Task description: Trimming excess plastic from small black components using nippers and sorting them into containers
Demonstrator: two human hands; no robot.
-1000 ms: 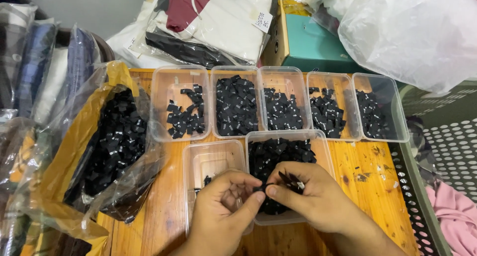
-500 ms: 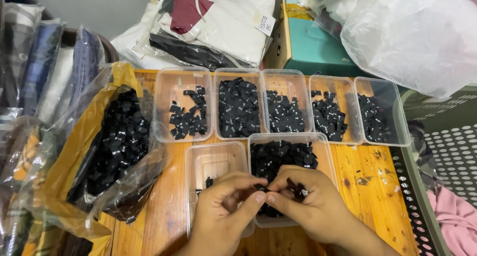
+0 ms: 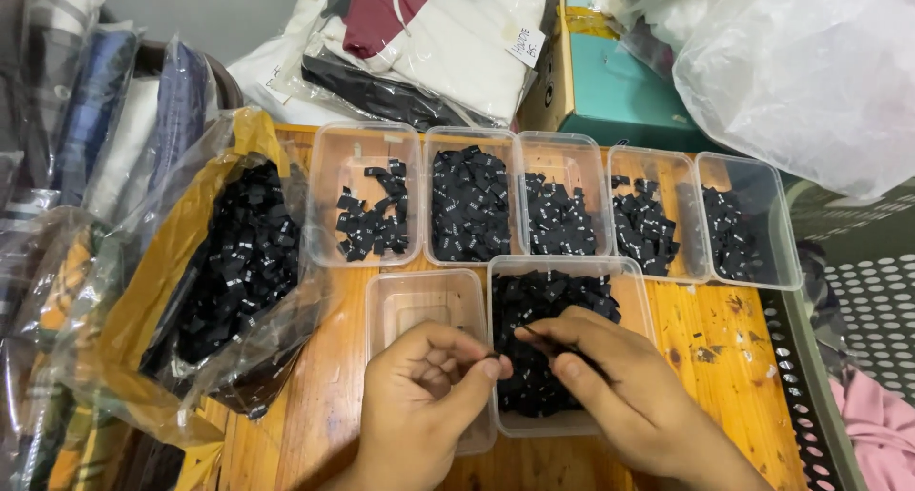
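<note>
We see both hands low over the wooden table (image 3: 734, 358), meeting above two clear plastic tubs. Our left hand (image 3: 424, 396) is curled, thumb and forefinger pinched together on what looks like a small black label (image 3: 494, 359), though the piece is too small to make out surely. Our right hand (image 3: 610, 396) is also pinched, thumb and forefinger closed on a thin dark label strip (image 3: 548, 338) that points toward the left fingertips. The two pinches nearly touch.

Under the right hand sits a tub of black labels (image 3: 543, 310), well filled. Just beside it, under the left hand, stands an almost bare tub (image 3: 419, 305). Behind these runs a row of five tubs (image 3: 562, 148) side by side, each holding black labels, the leftmost with the fewest.

To the left lies an open plastic bag (image 3: 238, 262) with yellow lining, heaped with the same black labels. Packed folded clothes (image 3: 429, 33) lie at the far edge, a teal box (image 3: 620, 100) beside them, and a large clear bag (image 3: 810, 62) at far right.
</note>
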